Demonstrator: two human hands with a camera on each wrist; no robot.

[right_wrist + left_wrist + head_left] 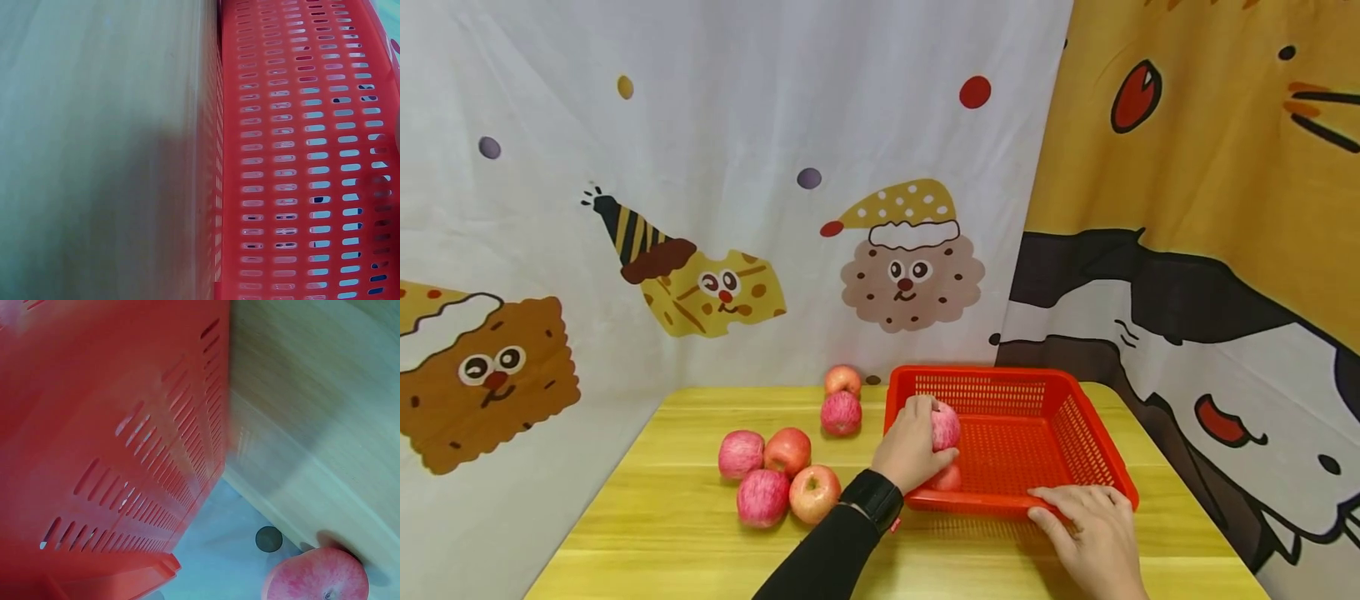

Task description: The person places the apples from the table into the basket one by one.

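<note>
A red-pink apple [946, 427] is in the grip of my left hand [910, 446], at the left end of the red plastic basket [1011, 454]. Below it in the basket shows a second apple [948, 478], partly hidden by the hand. The thumb and fingertips of my right hand [1093, 533] hold the basket's front rim near its right corner. In the left wrist view the slotted basket wall [150, 444] fills the left side. The right wrist view shows the basket's slotted front wall [300, 162] beside the table.
Several apples lie left of the basket: a cluster with a pink apple [763, 498] and a paler apple [815, 493], and a pair farther back with a pink apple [841, 414]. The wooden table [647, 500] ends at a printed curtain [737, 125].
</note>
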